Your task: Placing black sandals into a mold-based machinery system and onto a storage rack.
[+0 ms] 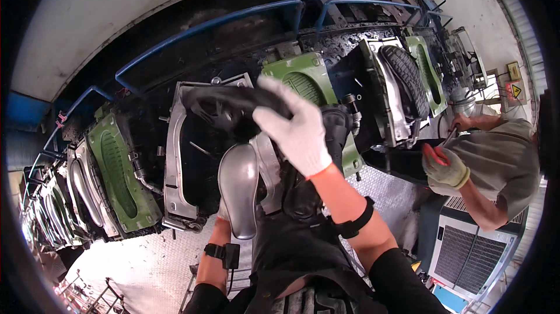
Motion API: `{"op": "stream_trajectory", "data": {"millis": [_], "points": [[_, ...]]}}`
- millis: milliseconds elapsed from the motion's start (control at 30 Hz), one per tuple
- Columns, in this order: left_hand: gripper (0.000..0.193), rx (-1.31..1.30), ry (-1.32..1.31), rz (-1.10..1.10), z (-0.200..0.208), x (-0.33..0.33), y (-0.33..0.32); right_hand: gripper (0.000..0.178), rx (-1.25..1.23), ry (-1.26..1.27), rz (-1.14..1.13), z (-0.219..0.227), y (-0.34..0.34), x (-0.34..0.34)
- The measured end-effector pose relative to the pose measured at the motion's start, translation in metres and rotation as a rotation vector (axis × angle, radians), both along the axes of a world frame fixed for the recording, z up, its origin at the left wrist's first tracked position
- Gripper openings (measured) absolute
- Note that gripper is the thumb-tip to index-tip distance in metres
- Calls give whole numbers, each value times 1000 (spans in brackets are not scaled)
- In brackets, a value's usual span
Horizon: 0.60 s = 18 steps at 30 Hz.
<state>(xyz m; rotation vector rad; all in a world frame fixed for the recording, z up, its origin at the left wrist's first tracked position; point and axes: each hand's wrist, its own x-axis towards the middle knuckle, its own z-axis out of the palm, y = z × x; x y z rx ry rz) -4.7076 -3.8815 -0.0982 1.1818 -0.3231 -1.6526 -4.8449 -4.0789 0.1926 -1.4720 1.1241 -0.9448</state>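
Observation:
A smooth silver foot-shaped metal form [239, 182] stands sole-up in front of me. My left hand [223, 212] is behind its left edge, and its fingers are hidden. My right hand [297, 130], in a white glove, is raised just above and right of the form. Between its thumb and fingers runs a limp black piece [224, 104], stretching left across an open metal mould frame [175, 156]. The piece looks like a soft boot upper, but its kind is not clear. To the right of the form hangs a black boot-shaped part [303, 194].
Green sole moulds [119, 168] line the machine to the left, with another green mould [303, 77] behind my right hand. A black treaded sole [405, 74] sits in a mould farther right. Blue rails [210, 28] run behind. A gloved co-worker [484, 156] stands right, above a grey unit [475, 250].

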Motion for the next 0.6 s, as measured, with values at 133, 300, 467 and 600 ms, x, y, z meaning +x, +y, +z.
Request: {"op": "stream_trajectory", "data": {"millis": [133,300,467,600], "points": [[43,62,-38,-3,13,-2,2,53,79,-480,-72,42,-31,-37],[43,193,-119,23,33,13,27,60,618,-1140,-189,32,9,-107],[42,229,-164,52,37,16,1,62,775,-1311,-460,12,82,-187],[43,106,-29,202,32,17,-7,66,865,-901,-381,-25,117,-230]]}}
